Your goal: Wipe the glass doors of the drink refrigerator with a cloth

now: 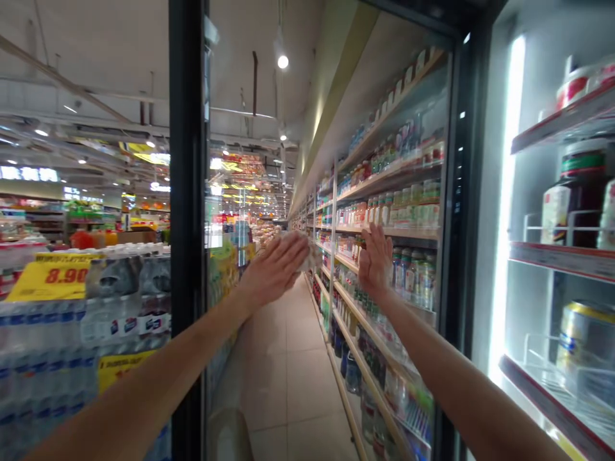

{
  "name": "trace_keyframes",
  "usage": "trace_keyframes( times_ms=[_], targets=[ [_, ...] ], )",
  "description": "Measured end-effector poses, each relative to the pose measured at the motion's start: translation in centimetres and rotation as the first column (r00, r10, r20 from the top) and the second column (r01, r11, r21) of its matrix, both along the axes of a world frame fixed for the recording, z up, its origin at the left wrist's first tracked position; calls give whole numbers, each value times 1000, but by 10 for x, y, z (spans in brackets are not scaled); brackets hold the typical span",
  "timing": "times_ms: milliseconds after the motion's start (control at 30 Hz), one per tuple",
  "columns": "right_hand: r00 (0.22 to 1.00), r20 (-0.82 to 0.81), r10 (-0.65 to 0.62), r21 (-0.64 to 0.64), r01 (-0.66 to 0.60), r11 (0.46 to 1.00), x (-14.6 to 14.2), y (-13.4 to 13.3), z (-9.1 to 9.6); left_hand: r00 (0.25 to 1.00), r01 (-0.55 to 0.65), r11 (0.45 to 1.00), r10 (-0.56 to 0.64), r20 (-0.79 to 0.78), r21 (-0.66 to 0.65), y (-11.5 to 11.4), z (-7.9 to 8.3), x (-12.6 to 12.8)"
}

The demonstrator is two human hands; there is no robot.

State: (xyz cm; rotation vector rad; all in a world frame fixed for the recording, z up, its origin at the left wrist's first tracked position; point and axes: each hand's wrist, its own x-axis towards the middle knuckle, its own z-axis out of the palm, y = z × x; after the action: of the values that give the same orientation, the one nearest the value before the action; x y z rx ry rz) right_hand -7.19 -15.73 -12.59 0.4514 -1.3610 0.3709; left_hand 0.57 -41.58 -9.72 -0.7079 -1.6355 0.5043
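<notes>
A glass door (269, 397) with a dark frame stands in front of me, swung out from a lit fridge. My left hand (271, 272) reaches to the middle of the pane, its fingers laid over a pale, crumpled cloth (312, 251). Only part of the cloth shows past the fingertips, and its far edge is blurred. Farther right, my right hand (376, 261) is raised at the glass with its palm forward and fingers apart, holding nothing. Whether its fingertips touch the pane I cannot tell.
Lit fridge shelves (562, 259) with bottles and cans stand at the right. On the left are stacked packs of bottled water (43, 346) and a yellow price sign (52, 276). Shelves of drinks (384, 234) and a tiled aisle appear in the glass.
</notes>
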Motion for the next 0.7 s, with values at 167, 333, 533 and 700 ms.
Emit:
trace_keyframes(
  times_ms=[167, 333, 533, 700],
  targets=[
    [1000, -29, -2, 8, 2, 1000, -3, 2, 0, 994, -5, 966, 33, -102, 260, 11, 9, -2],
    [1000, -29, 0, 19, 1, 1000, -1, 2, 0, 999, -2, 1000, 1, -33, -20, 29, 1, -6],
    [1000, -11, -12, 4, 12, 1000, -3, 4, 0, 994, 9, 980, 13, -110, 197, 35, 14, -8],
    [996, -18, 83, 52, -82, 995, 12, -3, 2, 999, 38, 998, -37, -34, 42, 59, -15, -16]
  ],
)
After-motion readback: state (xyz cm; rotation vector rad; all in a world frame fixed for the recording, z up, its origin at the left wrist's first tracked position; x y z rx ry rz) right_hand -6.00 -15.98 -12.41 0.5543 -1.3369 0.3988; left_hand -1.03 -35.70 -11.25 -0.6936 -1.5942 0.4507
